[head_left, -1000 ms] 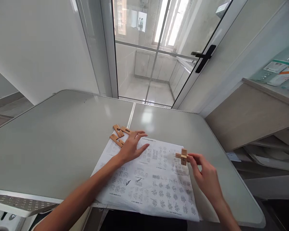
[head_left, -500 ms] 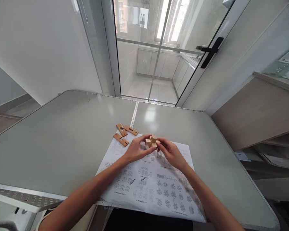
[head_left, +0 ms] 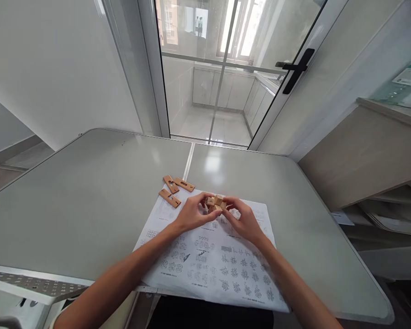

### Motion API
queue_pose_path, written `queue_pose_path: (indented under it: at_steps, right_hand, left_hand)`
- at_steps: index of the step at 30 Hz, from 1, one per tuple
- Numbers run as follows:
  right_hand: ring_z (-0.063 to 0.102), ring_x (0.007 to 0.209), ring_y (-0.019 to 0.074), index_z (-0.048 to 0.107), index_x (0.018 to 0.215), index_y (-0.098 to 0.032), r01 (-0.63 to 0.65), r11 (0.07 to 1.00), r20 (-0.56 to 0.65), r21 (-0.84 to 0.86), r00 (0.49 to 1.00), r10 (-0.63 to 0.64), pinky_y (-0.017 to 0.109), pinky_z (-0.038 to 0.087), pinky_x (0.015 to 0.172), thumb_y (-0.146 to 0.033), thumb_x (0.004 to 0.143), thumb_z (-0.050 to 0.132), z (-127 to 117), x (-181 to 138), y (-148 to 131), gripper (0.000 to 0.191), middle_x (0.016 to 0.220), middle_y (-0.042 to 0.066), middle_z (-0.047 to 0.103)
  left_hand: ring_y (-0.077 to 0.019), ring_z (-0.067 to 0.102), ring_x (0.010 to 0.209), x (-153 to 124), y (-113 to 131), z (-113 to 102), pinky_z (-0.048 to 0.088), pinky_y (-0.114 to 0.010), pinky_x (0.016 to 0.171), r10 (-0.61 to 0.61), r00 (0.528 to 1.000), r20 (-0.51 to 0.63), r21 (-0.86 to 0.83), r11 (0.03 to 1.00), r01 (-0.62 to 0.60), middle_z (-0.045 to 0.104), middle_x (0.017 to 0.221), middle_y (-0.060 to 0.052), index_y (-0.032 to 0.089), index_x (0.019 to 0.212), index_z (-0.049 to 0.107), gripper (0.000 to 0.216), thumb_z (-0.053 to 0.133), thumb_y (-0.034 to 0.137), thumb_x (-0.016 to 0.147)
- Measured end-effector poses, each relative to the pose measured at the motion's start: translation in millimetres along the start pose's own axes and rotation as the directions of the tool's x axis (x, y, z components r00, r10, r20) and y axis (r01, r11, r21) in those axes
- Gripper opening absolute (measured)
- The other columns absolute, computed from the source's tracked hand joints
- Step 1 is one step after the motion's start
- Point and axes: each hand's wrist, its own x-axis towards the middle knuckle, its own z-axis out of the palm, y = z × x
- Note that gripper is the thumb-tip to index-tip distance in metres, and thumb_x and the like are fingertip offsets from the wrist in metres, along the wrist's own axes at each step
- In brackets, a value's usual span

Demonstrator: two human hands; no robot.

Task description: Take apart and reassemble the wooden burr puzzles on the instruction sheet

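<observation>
A small light-wood interlocking block puzzle [head_left: 218, 201] is held between both hands, just above the printed sheet. My left hand [head_left: 192, 213] grips its left side, fingers behind and thumb in front. From the right, my right hand [head_left: 242, 218] pinches it with thumb and fingertips. Square block ends stick out of the puzzle in different directions; its lower part is partly hidden by the fingers. Under the hands lies a white sheet [head_left: 205, 274] printed with rows of small puzzle diagrams.
Left of the hands lie three flat wooden pieces with cut-outs: one in front [head_left: 170, 198], one behind it [head_left: 171, 184], one farther right [head_left: 184, 184]. The grey table [head_left: 89, 201] meets a glass door [head_left: 222, 82]. A wooden shelf [head_left: 370, 151] stands at right.
The puzzle has turned between the fingers, so its block ends now face different ways. Both hands keep hold of it. The view has shifted slightly.
</observation>
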Motion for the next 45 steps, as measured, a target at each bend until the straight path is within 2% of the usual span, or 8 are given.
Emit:
queue_pose_path:
  at_steps: [4, 14, 20, 25, 31, 38, 42, 45]
  right_hand:
    - [0.076, 0.099, 0.0255, 0.071, 0.123, -0.023, -0.096, 0.989, 0.092, 0.110, 0.992, 0.086, 0.042, 0.062, 0.089, -0.052, 0.103, 0.058, -8, 3, 0, 0.037, 0.119, 0.011, 0.077]
    - [0.075, 0.104, 0.0252, 0.076, 0.115, -0.025, -0.280, 0.838, 0.129, 0.467, 0.960, 0.249, 0.042, 0.061, 0.097, -0.048, 0.089, 0.081, -6, 0, 12, 0.035, 0.112, 0.007, 0.079]
    - [0.072, 0.106, 0.0256, 0.080, 0.110, -0.029, -0.286, 0.819, 0.127, 0.497, 0.958, 0.257, 0.041, 0.059, 0.096, -0.046, 0.088, 0.083, -5, 0, 3, 0.029, 0.111, 0.005, 0.077]
    - [0.070, 0.105, 0.0251, 0.077, 0.114, -0.029, -0.262, 0.839, 0.135, 0.477, 0.965, 0.224, 0.041, 0.058, 0.094, -0.052, 0.091, 0.078, -6, 2, 0, 0.032, 0.117, 0.005, 0.073]
    - [0.071, 0.098, 0.0242, 0.064, 0.131, -0.028, -0.347, 0.811, 0.268, 0.471, 0.932, 0.243, 0.040, 0.058, 0.089, -0.054, 0.090, 0.079, -3, 1, 1, 0.051, 0.099, 0.004, 0.075]
    - [0.070, 0.119, 0.0248, 0.060, 0.130, -0.033, -0.379, 0.734, 0.327, 0.564, 0.918, 0.223, 0.042, 0.057, 0.100, -0.046, 0.088, 0.082, 0, 3, -6, 0.049, 0.140, 0.006, 0.067]
    - [0.070, 0.114, 0.0247, 0.061, 0.123, -0.032, -0.405, 0.717, 0.320, 0.568, 0.911, 0.261, 0.041, 0.057, 0.097, -0.044, 0.084, 0.085, -3, 3, -6, 0.048, 0.124, 0.005, 0.072]
    - [0.071, 0.100, 0.0230, 0.062, 0.119, -0.029, -0.410, 0.752, 0.287, 0.516, 0.910, 0.299, 0.040, 0.058, 0.090, -0.047, 0.085, 0.082, -5, 3, -1, 0.044, 0.117, 0.005, 0.072]
  left_hand:
    - [-0.0213, 0.071, 0.088, 0, 0, 0, 0.054, -0.032, 0.080, 0.028, 0.999, -0.032, 0.022, 0.999, -0.027, 0.079, 0.102, -0.004, 0.021, 0.118, 0.070, 0.050, 0.082, 0.050, 0.080]
    - [-0.0160, 0.062, 0.072, 1, 4, 0, 0.049, -0.028, 0.068, 0.017, 0.999, 0.036, -0.001, 1.000, -0.017, 0.071, 0.081, -0.001, 0.018, 0.103, 0.073, 0.043, 0.081, 0.054, 0.081]
    - [-0.0186, 0.065, 0.080, -2, 5, -1, 0.049, -0.027, 0.070, 0.039, 0.982, 0.185, -0.102, 0.995, -0.021, 0.074, 0.090, -0.003, 0.018, 0.115, 0.074, 0.049, 0.078, 0.057, 0.086]
    - [-0.0212, 0.069, 0.087, 0, 0, 0, 0.052, -0.029, 0.075, 0.009, 0.974, 0.225, -0.153, 0.988, 0.026, 0.076, 0.101, -0.004, 0.022, 0.142, 0.062, 0.068, 0.079, 0.057, 0.086]
    - [-0.0153, 0.059, 0.071, 4, -7, 3, 0.045, -0.026, 0.063, -0.048, 0.984, 0.173, -0.206, 0.975, 0.084, 0.072, 0.087, -0.003, 0.014, 0.128, 0.070, 0.053, 0.055, 0.059, 0.102]
    - [-0.0172, 0.065, 0.081, 2, -2, 2, 0.048, -0.026, 0.069, -0.033, 0.986, 0.165, -0.217, 0.974, 0.069, 0.077, 0.099, -0.005, 0.017, 0.134, 0.069, 0.049, 0.059, 0.053, 0.102]
    - [-0.0177, 0.067, 0.084, 2, 0, 2, 0.049, -0.026, 0.071, -0.016, 0.989, 0.146, -0.258, 0.965, 0.054, 0.078, 0.103, -0.006, 0.018, 0.130, 0.072, 0.046, 0.061, 0.053, 0.101]
    - [-0.0146, 0.060, 0.068, 4, -1, 1, 0.046, -0.025, 0.061, -0.074, 0.994, 0.076, -0.280, 0.956, 0.093, 0.072, 0.081, -0.003, 0.016, 0.118, 0.074, 0.049, 0.060, 0.059, 0.100]
